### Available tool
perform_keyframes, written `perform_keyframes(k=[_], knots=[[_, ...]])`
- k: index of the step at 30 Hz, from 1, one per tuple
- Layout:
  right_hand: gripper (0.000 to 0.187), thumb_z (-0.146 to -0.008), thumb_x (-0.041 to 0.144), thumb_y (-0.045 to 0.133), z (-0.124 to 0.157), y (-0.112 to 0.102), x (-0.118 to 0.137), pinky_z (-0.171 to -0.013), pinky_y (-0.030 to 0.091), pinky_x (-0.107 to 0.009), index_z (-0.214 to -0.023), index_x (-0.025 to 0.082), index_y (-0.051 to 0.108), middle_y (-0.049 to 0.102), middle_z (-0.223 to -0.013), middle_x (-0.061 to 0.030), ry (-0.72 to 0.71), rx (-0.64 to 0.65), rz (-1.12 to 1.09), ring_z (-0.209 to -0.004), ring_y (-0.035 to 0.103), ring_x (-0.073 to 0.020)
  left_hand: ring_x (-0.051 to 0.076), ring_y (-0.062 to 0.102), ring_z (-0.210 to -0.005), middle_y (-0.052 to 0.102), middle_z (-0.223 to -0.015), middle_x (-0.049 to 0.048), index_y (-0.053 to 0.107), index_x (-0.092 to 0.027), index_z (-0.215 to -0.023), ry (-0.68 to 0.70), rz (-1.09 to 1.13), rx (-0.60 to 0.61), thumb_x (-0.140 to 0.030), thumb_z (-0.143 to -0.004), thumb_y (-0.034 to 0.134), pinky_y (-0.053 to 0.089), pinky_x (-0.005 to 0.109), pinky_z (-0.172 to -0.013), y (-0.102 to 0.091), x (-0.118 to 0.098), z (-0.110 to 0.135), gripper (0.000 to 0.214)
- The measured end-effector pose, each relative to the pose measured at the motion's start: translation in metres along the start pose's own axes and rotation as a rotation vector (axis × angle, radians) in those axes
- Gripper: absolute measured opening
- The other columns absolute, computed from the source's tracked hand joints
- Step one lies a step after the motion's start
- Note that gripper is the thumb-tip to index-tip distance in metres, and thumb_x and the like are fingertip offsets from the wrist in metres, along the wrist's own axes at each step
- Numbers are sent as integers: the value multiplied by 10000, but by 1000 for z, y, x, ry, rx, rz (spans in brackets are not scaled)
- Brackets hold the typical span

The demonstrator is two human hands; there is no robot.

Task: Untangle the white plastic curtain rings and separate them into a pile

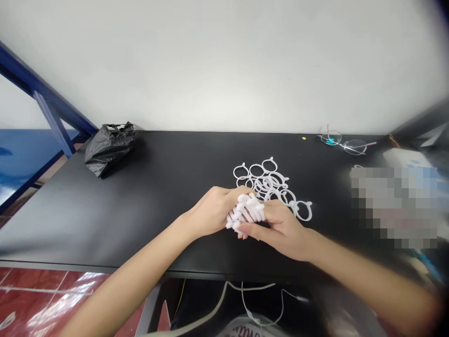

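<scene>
My left hand [213, 210] and my right hand [280, 227] meet over the black table [150, 187], both closed on a stack of white plastic rings [245, 213] held between them, the tabs of the rings sticking out toward me. Just behind my hands lies a loose pile of several more white plastic rings [270, 182], flat on the table and partly overlapping. My right hand's fingers cover the nearest edge of that pile.
A crumpled black plastic bag [109, 146] sits at the table's back left. A pair of glasses [345, 142] lies at the back right by the white wall. A blurred-out area covers the right side. Cables [245, 299] hang under the table's front edge.
</scene>
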State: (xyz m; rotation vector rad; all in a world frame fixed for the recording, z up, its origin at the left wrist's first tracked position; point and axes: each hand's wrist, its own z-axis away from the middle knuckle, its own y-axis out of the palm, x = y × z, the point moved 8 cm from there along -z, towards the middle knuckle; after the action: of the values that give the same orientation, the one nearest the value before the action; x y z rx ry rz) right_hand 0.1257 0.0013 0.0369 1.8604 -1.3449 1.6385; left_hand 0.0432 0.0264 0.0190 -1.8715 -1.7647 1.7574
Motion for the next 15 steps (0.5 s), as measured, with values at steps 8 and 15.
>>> perform_keyframes(k=[8, 15], knots=[[104, -927, 238, 613, 11, 3, 33, -636, 561, -222, -952, 213, 711, 729, -762, 0, -259, 77, 239, -659, 668, -121, 105, 595, -608, 696, -800, 18, 608, -174, -983, 10, 229, 6, -315, -889, 566, 473, 201, -606, -1, -20, 0, 175], [122, -942, 245, 588, 18, 12, 40, -691, 589, -266, -985, 230, 701, 762, -836, -22, -262, 194, 334, -731, 714, -152, 93, 609, -601, 701, -782, 20, 652, -161, -922, -82, 312, 48, -242, -965, 407, 473, 187, -578, -7, -23, -3, 262]])
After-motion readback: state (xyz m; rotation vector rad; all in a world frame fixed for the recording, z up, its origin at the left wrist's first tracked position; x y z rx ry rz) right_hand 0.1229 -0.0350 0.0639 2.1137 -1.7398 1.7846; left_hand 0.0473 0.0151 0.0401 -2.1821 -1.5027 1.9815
